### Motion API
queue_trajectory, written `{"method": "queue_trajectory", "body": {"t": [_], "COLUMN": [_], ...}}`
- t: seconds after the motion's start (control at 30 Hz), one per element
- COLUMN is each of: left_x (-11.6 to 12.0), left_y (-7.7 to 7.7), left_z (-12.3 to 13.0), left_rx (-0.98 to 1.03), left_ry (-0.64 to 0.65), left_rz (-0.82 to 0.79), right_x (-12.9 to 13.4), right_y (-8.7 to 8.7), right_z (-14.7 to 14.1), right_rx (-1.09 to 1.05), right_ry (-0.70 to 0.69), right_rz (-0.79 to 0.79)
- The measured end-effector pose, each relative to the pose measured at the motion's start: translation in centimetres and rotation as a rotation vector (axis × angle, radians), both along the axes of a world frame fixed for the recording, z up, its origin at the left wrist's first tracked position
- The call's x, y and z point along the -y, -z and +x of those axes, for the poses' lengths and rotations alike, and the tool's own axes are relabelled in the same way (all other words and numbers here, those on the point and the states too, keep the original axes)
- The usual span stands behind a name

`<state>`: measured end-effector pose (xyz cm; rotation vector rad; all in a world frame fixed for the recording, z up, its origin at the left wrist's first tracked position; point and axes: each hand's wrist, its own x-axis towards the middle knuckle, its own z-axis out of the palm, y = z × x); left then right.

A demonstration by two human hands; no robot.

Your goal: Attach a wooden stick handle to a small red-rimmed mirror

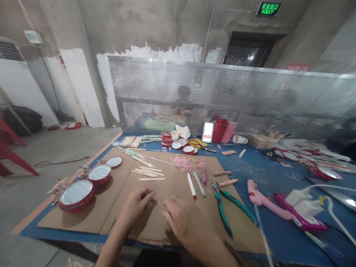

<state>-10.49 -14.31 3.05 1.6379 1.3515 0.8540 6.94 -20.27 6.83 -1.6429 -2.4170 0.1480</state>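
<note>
Watching your right hand [180, 218] is my first tip: it's lying open, palm down and empty, just beside the green-handled pliers [222, 200], so a careless sweep across the cardboard sheet [169, 189] could knock them into the red-capped white marker [191, 185] or send that rolling off. The pink glue gun [258, 196] is a bit farther right, and you can't tell from here if it's hot — if it is, reaching over it could burn you. Your left hand [136, 205] is loosely curled and holding nothing, just below the loose wooden craft sticks [147, 172], which would scatter easily if your wrist catches them. The red-rimmed round mirrors [76, 196] sit well left of both hands, near the sheet's edge — bump them and the glass could slide off and crack.
</note>
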Motion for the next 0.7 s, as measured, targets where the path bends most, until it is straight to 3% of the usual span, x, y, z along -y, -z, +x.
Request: {"method": "queue_trajectory", "body": {"t": [0.07,0.13,0.27,0.33,0.43,0.7], "left_x": [0.1,0.1,0.1,0.1,-0.1,-0.4], "left_y": [-0.1,-0.1,-0.3,-0.3,-0.2,0.6], "left_z": [0.0,0.1,0.1,0.1,0.2,0.1], "left_rx": [0.041,0.070,0.057,0.064,0.111,0.185], "left_ry": [0.018,0.022,0.010,0.027,0.032,-0.056], "left_rz": [0.003,0.035,0.052,0.014,-0.030,-0.091], "right_x": [-1.3,-2.8,-6.0,-7.2,-8.1,-8.2], "right_y": [-1.7,-2.2,0.2,1.9,3.4,2.9], "right_z": [-1.3,-2.2,-2.8,-2.8,-2.5,-1.8], "right_rx": [-0.045,-0.118,-0.476,-0.706,-0.914,-0.970], "right_ry": [-0.051,-0.091,-0.162,-0.142,-0.089,-0.011], "right_rz": [0.016,-0.016,-0.133,-0.344,-0.509,-0.559]}}
